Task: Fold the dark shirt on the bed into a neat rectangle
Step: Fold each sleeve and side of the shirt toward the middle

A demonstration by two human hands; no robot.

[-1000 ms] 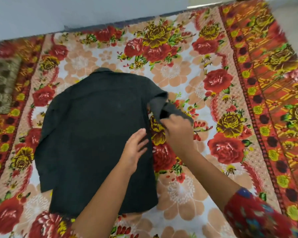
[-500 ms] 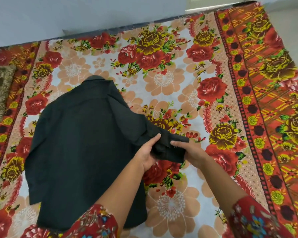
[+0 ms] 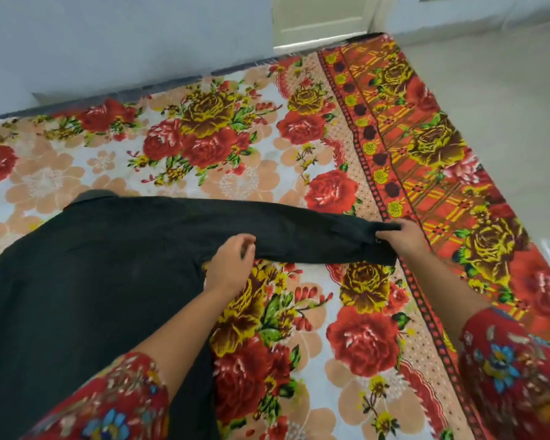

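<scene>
The dark shirt (image 3: 86,281) lies flat on the bed at the left, collar at the far side. Its right sleeve is stretched out straight to the right across the flowered bedspread (image 3: 346,344). My right hand (image 3: 400,239) pinches the sleeve's cuff at its far right end, thumb on top of the fabric. My left hand (image 3: 232,265) rests at the sleeve's lower edge near the armpit, fingers curled at the cloth; whether they pinch it is unclear. The shirt's left side runs out of the frame.
The bed's right border with a red and yellow pattern (image 3: 426,154) ends at a pale floor (image 3: 505,106). A grey wall (image 3: 108,42) and a white door frame (image 3: 318,23) stand behind the bed's far edge.
The bunched sleeve has been pulled out straight to the right by my right hand. My left hand stayed near the armpit. The camera has shifted right, so the shirt's body sits further left.
</scene>
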